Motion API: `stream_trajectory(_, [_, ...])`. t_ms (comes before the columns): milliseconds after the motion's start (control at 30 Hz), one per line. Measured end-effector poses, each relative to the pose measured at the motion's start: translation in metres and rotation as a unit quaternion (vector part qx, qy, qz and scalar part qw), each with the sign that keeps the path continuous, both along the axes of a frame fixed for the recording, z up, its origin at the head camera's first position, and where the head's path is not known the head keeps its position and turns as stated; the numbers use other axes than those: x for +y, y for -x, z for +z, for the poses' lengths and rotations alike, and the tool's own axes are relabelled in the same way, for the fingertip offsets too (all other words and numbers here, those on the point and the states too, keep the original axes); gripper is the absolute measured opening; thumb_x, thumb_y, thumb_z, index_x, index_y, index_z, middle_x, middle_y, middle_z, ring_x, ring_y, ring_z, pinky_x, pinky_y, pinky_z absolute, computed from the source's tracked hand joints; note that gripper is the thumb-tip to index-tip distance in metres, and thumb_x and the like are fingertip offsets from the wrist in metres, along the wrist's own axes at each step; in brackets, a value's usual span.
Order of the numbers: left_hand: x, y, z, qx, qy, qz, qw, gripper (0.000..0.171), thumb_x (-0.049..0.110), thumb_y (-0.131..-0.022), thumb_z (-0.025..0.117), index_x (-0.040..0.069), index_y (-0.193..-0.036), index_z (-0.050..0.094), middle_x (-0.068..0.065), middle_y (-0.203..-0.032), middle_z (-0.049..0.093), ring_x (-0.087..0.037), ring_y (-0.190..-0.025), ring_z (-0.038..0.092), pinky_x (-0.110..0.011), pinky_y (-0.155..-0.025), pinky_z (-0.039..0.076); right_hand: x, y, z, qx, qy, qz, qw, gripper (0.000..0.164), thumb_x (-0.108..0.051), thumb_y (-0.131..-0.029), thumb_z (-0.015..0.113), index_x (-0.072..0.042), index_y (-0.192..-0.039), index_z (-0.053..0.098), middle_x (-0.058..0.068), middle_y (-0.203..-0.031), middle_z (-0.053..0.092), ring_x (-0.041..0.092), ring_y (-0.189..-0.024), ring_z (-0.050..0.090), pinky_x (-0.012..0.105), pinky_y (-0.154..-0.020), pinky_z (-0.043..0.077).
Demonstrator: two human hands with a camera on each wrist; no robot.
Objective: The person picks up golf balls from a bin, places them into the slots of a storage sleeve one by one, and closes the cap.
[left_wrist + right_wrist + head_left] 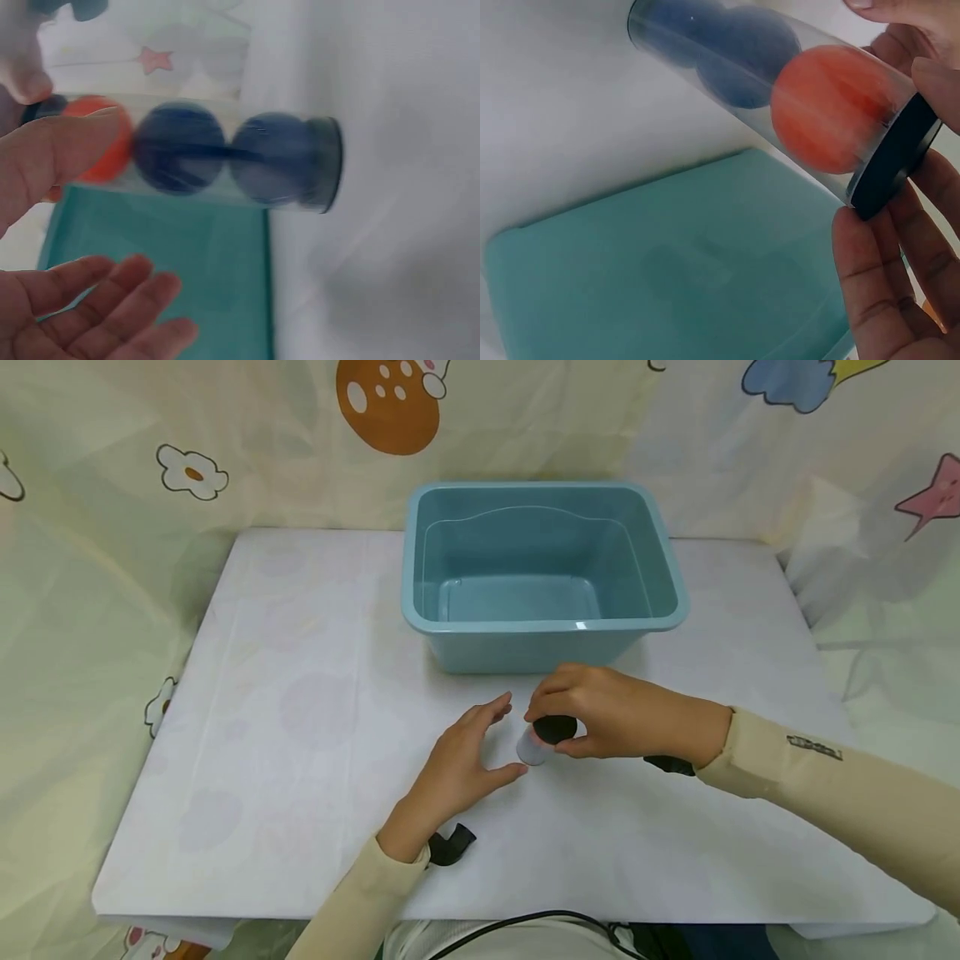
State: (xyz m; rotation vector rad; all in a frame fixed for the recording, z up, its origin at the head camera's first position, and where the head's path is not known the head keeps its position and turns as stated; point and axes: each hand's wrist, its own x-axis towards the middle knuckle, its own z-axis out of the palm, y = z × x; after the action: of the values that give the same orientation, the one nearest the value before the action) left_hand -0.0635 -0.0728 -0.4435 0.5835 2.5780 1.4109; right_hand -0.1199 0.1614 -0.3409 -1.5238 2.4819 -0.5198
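A clear tube [531,749] stands near the middle of the white table, in front of the blue-green tub. Its black cap [555,729] is gripped from above by my right hand [603,710], fingertips and thumb round the edge. Inside, the right wrist view shows an orange ball [826,111] under the cap and two dark blue balls [751,58] beyond it. At the other end is a dark base [326,165]. Spread beside the tube on its left, my left hand [459,764] has thumb and fingers apart and holds nothing.
The blue-green plastic tub [543,627] sits at the back of the white table [247,718]. A cartoon-printed cloth [247,410] hangs behind and around. A black cable [540,914] runs along the front edge, by the person's lap.
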Motion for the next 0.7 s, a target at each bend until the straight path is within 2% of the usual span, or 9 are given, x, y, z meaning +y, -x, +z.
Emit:
stream_trajectory(100, [-0.002, -0.003, 0.007, 0.011, 0.015, 0.002, 0.9998, 0.087, 0.015, -0.087, 0.092, 0.003, -0.161, 0.047, -0.014, -0.157, 0.056, -0.033, -0.144, 0.055, -0.054, -0.116, 0.049, 0.002, -0.002, -0.001, 0.001, 0.010, -0.003, 1.000, 0.035, -0.003, -0.082, 0.093, -0.004, -0.114, 0.079, 0.003, -0.114, 0.075, 0.022, -0.105, 0.066, 0.036, -0.086, 0.062])
stream_trajectory(200, [-0.004, -0.007, 0.013, 0.044, 0.038, -0.003, 0.9983, 0.090, 0.015, -0.087, 0.093, 0.001, -0.161, 0.044, -0.016, -0.162, 0.050, -0.036, -0.149, 0.049, -0.054, -0.122, 0.042, 0.006, -0.006, -0.005, 0.022, 0.034, -0.007, 0.999, 0.040, -0.004, -0.080, 0.095, -0.002, -0.116, 0.077, 0.005, -0.115, 0.074, 0.024, -0.105, 0.067, 0.037, -0.086, 0.062])
stream_trajectory(300, [-0.006, -0.012, 0.017, 0.094, 0.066, -0.011, 0.9934, 0.092, 0.013, -0.086, 0.094, -0.002, -0.161, 0.043, -0.018, -0.165, 0.047, -0.036, -0.154, 0.043, -0.051, -0.128, 0.033, 0.011, -0.012, -0.014, 0.064, 0.072, -0.013, 0.995, 0.056, -0.007, -0.076, 0.099, 0.000, -0.125, 0.072, 0.010, -0.121, 0.072, 0.027, -0.109, 0.067, 0.040, -0.089, 0.063])
stream_trajectory(400, [-0.007, -0.016, 0.018, 0.156, 0.089, -0.020, 0.9835, 0.090, 0.009, -0.086, 0.093, -0.006, -0.159, 0.044, -0.021, -0.164, 0.047, -0.037, -0.154, 0.043, -0.048, -0.130, 0.029, 0.015, -0.022, -0.025, 0.110, 0.122, -0.031, 0.986, 0.069, -0.011, -0.077, 0.098, 0.004, -0.136, 0.065, 0.015, -0.131, 0.067, 0.032, -0.117, 0.066, 0.043, -0.095, 0.062])
stream_trajectory(467, [-0.006, -0.018, 0.018, 0.205, 0.099, -0.026, 0.9733, 0.085, 0.006, -0.086, 0.091, -0.008, -0.157, 0.046, -0.023, -0.162, 0.048, -0.038, -0.153, 0.045, -0.049, -0.129, 0.031, 0.019, -0.030, -0.034, 0.138, 0.157, -0.053, 0.977, 0.062, -0.016, -0.090, 0.087, 0.006, -0.142, 0.061, 0.019, -0.139, 0.064, 0.036, -0.126, 0.063, 0.041, -0.106, 0.057])
stream_trajectory(567, [-0.002, -0.021, 0.016, 0.270, 0.104, -0.040, 0.9564, 0.081, 0.000, -0.084, 0.087, -0.010, -0.155, 0.048, -0.024, -0.160, 0.050, -0.039, -0.150, 0.048, -0.048, -0.128, 0.035, 0.022, -0.044, -0.047, 0.163, 0.196, -0.089, 0.963, 0.051, -0.023, -0.108, 0.062, 0.009, -0.147, 0.055, 0.023, -0.149, 0.058, 0.042, -0.137, 0.057, 0.035, -0.122, 0.043])
stream_trajectory(633, [0.001, -0.022, 0.014, 0.302, 0.103, -0.050, 0.9462, 0.081, -0.003, -0.082, 0.085, -0.009, -0.154, 0.048, -0.024, -0.160, 0.051, -0.038, -0.150, 0.049, -0.046, -0.126, 0.037, 0.023, -0.053, -0.055, 0.176, 0.209, -0.110, 0.956, 0.053, -0.027, -0.114, 0.045, 0.011, -0.149, 0.053, 0.026, -0.153, 0.055, 0.044, -0.141, 0.054, 0.034, -0.128, 0.032])
stream_trajectory(700, [0.003, -0.023, 0.013, 0.325, 0.101, -0.058, 0.9386, 0.081, -0.005, -0.081, 0.082, -0.009, -0.154, 0.048, -0.024, -0.160, 0.051, -0.037, -0.149, 0.050, -0.043, -0.126, 0.039, 0.025, -0.062, -0.064, 0.190, 0.214, -0.126, 0.950, 0.054, -0.027, -0.115, 0.041, 0.013, -0.149, 0.052, 0.028, -0.154, 0.054, 0.044, -0.143, 0.052, 0.035, -0.130, 0.027])
